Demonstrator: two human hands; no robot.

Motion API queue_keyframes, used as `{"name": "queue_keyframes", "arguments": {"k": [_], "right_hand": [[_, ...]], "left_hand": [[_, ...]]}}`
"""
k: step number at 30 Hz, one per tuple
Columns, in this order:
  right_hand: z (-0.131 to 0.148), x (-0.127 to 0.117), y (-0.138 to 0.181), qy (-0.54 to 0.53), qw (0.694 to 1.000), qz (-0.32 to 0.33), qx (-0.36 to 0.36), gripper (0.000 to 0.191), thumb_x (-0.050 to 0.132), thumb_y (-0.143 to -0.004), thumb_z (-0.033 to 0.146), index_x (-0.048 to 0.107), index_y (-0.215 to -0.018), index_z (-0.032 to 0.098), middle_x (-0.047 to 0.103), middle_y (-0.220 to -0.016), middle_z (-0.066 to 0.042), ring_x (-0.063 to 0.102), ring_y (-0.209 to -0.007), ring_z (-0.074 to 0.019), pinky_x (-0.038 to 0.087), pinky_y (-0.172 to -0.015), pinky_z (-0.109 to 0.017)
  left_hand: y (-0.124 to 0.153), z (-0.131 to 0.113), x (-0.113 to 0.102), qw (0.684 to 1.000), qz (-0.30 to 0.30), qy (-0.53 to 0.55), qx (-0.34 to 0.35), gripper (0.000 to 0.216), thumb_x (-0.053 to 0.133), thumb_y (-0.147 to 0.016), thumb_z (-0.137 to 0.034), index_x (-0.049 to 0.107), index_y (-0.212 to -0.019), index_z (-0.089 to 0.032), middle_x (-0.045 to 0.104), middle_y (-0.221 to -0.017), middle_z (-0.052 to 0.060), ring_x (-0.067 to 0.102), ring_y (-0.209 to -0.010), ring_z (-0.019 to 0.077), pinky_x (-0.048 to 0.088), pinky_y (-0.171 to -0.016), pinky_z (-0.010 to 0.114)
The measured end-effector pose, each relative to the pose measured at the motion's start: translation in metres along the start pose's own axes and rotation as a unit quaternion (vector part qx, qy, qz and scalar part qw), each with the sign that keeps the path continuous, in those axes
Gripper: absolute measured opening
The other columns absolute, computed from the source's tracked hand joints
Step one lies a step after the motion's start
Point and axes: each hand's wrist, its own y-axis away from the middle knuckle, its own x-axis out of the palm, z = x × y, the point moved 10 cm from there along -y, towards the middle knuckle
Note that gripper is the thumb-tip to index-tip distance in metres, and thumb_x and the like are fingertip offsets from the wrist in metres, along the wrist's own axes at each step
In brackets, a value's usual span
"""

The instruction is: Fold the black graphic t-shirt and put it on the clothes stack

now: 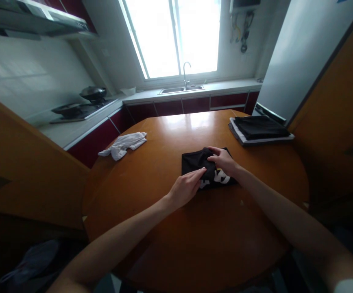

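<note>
A folded black garment (pixel 195 162) with white and yellow print lies on the round wooden table (pixel 176 228). My left hand (pixel 187 188) rests on the garment's near edge with fingers stretched out and pressed flat on the cloth. My right hand (pixel 223 160) sits on top of the garment, its fingers curled and pinching a fold of the black fabric near the upper middle. Both forearms reach in from the bottom of the head view.
A crumpled white cloth (pixel 124 145) lies at the table's far left. A stack of folded dark and grey clothes (pixel 260 129) sits at the far right. Behind are a counter with a sink (pixel 181 89), a stove with pans (pixel 83 106), and a grey fridge (pixel 298 57).
</note>
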Motion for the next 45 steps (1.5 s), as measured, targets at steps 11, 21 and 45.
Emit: {"name": "queue_keyframes", "arguments": {"k": [11, 21, 45], "right_hand": [[0.018, -0.066, -0.021, -0.015, 0.999, 0.014, -0.035, 0.058, 0.073, -0.064, 0.011, 0.071, -0.122, 0.019, 0.075, -0.118, -0.007, 0.072, -0.098, -0.0229, 0.061, -0.081, -0.032], [0.006, -0.094, -0.03, 0.055, 0.996, 0.056, -0.051, 0.059, 0.076, -0.064, 0.01, 0.072, -0.122, 0.018, 0.076, -0.114, -0.006, 0.07, -0.105, -0.024, 0.059, -0.09, -0.035], [0.036, -0.108, -0.022, 0.431, 0.847, -0.247, -0.191, 0.038, 0.054, -0.088, 0.018, 0.067, -0.123, 0.011, 0.07, -0.119, -0.017, 0.066, -0.11, -0.0271, 0.05, -0.103, -0.042]], "left_hand": [[-0.057, -0.039, 0.053, 0.995, 0.007, -0.09, 0.034, 0.044, 0.045, -0.099, -0.017, 0.051, -0.142, -0.013, 0.058, -0.145, 0.017, 0.05, -0.14, 0.026, 0.049, -0.113, 0.044], [-0.064, -0.043, 0.096, 0.986, 0.043, -0.154, 0.038, 0.041, 0.045, -0.098, -0.015, 0.054, -0.137, -0.008, 0.061, -0.141, 0.02, 0.049, -0.14, 0.028, 0.049, -0.112, 0.041], [-0.085, 0.055, 0.053, 0.987, 0.043, -0.096, -0.124, 0.038, 0.045, -0.1, -0.024, 0.066, -0.131, -0.016, 0.056, -0.149, 0.011, 0.049, -0.141, 0.0248, 0.039, -0.118, 0.043]]}}
